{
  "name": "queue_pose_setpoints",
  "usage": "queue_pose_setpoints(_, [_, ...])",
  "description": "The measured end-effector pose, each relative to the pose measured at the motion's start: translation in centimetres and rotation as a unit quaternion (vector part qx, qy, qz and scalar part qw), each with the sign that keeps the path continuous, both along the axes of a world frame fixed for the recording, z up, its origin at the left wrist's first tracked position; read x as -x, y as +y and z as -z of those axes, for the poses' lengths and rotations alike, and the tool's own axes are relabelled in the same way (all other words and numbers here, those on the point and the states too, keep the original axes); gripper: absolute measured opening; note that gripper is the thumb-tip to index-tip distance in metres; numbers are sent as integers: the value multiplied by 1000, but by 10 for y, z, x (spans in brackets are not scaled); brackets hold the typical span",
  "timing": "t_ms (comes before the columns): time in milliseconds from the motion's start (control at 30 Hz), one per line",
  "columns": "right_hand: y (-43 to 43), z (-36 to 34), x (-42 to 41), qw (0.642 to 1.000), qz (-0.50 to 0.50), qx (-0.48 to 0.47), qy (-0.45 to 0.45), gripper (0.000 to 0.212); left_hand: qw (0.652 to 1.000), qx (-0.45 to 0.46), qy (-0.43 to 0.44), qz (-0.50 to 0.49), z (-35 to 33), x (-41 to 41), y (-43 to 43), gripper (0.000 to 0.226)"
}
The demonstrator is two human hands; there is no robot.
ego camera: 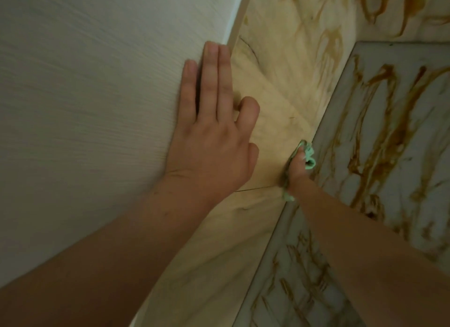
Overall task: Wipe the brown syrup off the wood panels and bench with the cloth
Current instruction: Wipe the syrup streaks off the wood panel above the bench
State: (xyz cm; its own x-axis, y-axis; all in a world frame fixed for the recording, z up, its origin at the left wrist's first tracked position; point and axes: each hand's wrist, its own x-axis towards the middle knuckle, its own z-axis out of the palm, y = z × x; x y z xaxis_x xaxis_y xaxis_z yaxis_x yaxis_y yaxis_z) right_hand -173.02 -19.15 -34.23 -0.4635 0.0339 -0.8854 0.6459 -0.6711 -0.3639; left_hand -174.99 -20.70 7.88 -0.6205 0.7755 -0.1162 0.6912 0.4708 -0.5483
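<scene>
Cloth at the panel-bench seam; wipe judged partly done.

Green cloth (pixel 309 157) is bunched in the right hand (pixel 295 172), fingers clamped round it, pressed where the wood panel (pixel 272 124) meets the bench (pixel 414 141). The panel near the cloth looks clean, but its far part carries brown syrup (pixel 332 42) streaks. The bench on the right is thickly streaked near and far, so most of the job looks left to do. The left hand (pixel 211 136) lies flat, fingers mostly straight and holding nothing, on the white board (pixel 85 95) at left, against the panel's edge. The right forearm crosses the near bench streaks and will likely be in the way there.
</scene>
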Motion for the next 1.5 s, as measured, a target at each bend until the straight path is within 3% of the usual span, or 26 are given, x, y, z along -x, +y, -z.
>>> queue_pose_setpoints(67, [-3,12,0,999,16,38,2,120,1000,0,-4,-8,-1,-1,0,36])
queue_pose_setpoints(167, [51,-36,36,989,83,89,-81,115,1000,1,6,-1,1,-1,-3,33])
queue_pose_setpoints(367, [145,-61,116,990,139,9,-25,110,1000,-9,3,10,3,-1,-3,23])
queue_pose_setpoints(500, [153,-177,116,984,156,-86,12,92,1000,-27,-12,-4,-2,-2,0,25])
queue_pose_setpoints(600, [142,-273,95,972,103,-171,122,88,999,-30,-15,-7,-5,-2,2,24])
queue_pose_setpoints(733, [143,-334,91,913,44,-280,293,68,999,-35,-29,-5,-8,-2,3,23])
queue_pose_setpoints(833, [171,-329,114,907,46,-320,270,69,999,-43,-29,0,-7,-2,2,22])
queue_pose_setpoints(933, [195,-293,124,934,16,-303,188,71,999,-44,-19,4,-5,-1,1,23])
queue_pose_setpoints(1033, [180,-274,103,946,-43,-274,168,73,999,-45,-17,9,-3,-1,1,23])
queue_pose_setpoints(1167, [132,-300,53,929,-93,-269,236,72,999,-49,-11,6,-3,-1,2,23])
queue_pose_setpoints(1233, [118,-319,41,906,-62,-285,305,62,999,-46,-15,5,-4,-1,2,23])
queue_pose_setpoints(1300, [120,-336,43,890,-42,-300,341,70,999,-45,-14,5,-4,0,2,25])
queue_pose_setpoints(1400, [147,-351,71,882,-34,-340,325,89,999,-43,-11,5,-3,-2,2,27])
queue_pose_setpoints(1500, [160,-351,88,900,-15,-330,285,90,999,-44,-14,8,-3,-2,3,25])
